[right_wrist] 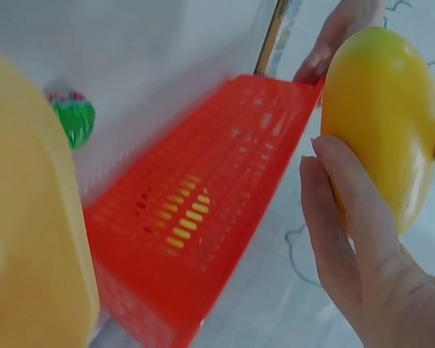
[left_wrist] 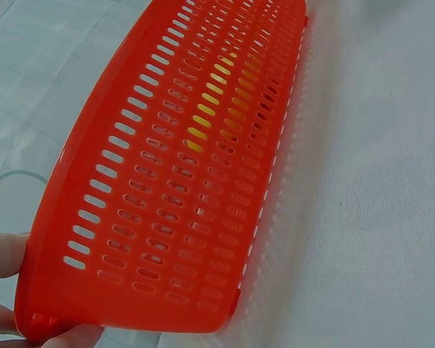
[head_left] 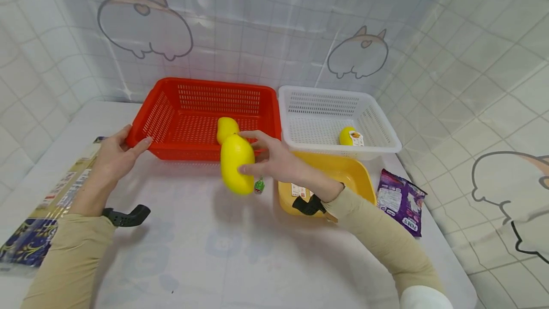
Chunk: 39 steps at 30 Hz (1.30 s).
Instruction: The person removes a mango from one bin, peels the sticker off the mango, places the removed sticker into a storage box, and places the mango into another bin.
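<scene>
My right hand (head_left: 276,160) holds a yellow mango (head_left: 237,168) between thumb and fingers, in front of the red basket's near wall. In the right wrist view the same mango (right_wrist: 380,123) has a greenish end. With my left hand (head_left: 112,159) I grip the near left corner of the red basket (head_left: 188,152), thumb and fingers round its rim. A second yellow fruit (head_left: 227,129), also mango-like, lies inside that basket, partly hidden by the held one. Through the slots in the left wrist view, yellow shows behind the red wall (left_wrist: 130,239).
To the right stands a white basket (head_left: 296,142) containing a yellow fruit (head_left: 346,136) with a sticker. Before it is a yellow tub (head_left: 366,187), partly covered by my right arm. A purple snack bag (head_left: 401,201), a small green-wrapped item (head_left: 259,185) and a flat patterned package (head_left: 32,232) lie around.
</scene>
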Each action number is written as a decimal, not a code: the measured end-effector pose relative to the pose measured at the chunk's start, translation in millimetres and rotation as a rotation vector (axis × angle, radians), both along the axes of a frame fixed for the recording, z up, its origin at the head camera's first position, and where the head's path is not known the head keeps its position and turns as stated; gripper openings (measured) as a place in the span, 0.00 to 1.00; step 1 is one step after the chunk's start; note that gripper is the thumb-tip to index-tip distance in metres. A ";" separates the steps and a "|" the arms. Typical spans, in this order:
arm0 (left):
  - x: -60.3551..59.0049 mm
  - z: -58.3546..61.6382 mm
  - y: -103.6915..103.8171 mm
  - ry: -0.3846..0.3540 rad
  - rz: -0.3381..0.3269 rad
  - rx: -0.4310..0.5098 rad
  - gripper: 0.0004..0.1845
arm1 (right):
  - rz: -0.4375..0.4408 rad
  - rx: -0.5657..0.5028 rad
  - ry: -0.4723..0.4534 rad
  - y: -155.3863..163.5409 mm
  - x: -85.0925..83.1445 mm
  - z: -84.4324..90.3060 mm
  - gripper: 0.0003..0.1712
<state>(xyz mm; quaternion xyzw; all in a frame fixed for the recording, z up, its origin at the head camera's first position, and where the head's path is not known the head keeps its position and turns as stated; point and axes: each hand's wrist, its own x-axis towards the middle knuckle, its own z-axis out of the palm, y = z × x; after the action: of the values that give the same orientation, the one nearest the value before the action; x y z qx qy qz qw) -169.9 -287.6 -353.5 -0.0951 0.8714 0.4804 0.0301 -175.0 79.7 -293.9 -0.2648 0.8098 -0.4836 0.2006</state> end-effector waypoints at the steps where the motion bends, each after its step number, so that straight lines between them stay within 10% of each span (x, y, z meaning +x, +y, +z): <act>1: 0.1 -0.1 -0.1 0.000 0.000 -0.002 0.50 | -0.005 0.005 0.001 0.2 -1.7 1.5 0.40; 39: -1.9 -1.9 -1.5 0.016 0.003 0.010 0.52 | -0.102 0.046 -0.015 -5.6 -59.1 21.4 0.41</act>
<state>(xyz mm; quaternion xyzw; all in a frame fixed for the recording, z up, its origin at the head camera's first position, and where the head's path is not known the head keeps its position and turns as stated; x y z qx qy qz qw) -171.8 -289.1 -355.5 -0.0925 0.8689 0.4857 0.0230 -234.1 74.1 -272.5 -0.2149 0.8316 -0.4765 0.1876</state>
